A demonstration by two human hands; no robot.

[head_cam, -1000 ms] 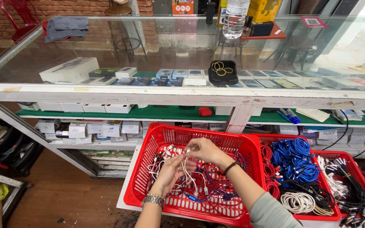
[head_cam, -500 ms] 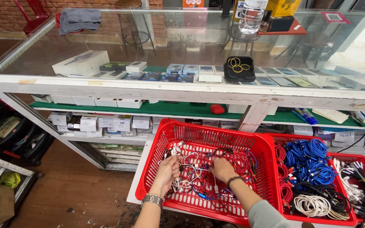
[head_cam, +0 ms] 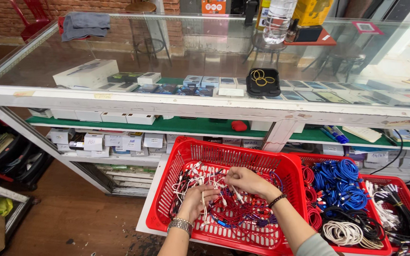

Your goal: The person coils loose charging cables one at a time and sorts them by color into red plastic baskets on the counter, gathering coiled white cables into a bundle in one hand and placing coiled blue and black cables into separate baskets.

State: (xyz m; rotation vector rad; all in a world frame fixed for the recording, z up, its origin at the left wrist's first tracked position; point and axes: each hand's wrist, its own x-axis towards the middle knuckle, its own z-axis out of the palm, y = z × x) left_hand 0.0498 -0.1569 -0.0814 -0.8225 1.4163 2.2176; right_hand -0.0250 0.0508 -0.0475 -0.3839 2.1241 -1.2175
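Nearest to me, both hands work inside a red plastic basket point(head_cam: 281, 163) that sits on a white surface point(head_cam: 149, 199) at the near edge of the scene. The left hand point(head_cam: 196, 201), with a metal watch point(head_cam: 181, 224) on its wrist, lies on a tangle of white and red cables point(head_cam: 219, 199); its fingers curl loosely around a few white strands. The right hand point(head_cam: 245, 181), with a dark band point(head_cam: 277, 200) at the wrist, hovers just right of it, its fingers pinching a thin white cable end above the heap. The two hands are near each other, almost touching over the middle of the basket.

Just right of that basket stands a second red basket point(head_cam: 380, 246) with coiled blue cables point(head_cam: 340, 182) and a white coil point(head_cam: 343, 232); further right, a third holds black and white cables point(head_cam: 399, 220).

Beyond the baskets stands a glass display counter point(head_cam: 119, 97) with a white frame. Its lower green shelf point(head_cam: 186, 125) carries small white boxes point(head_cam: 93, 141). Under the glass top lie flat phone boxes point(head_cam: 200, 81) and a black tray with yellow rings point(head_cam: 263, 80). On the far side of the glass top rest a grey cloth point(head_cam: 85, 23) at the left and a clear plastic bottle point(head_cam: 279, 16) towards the right.
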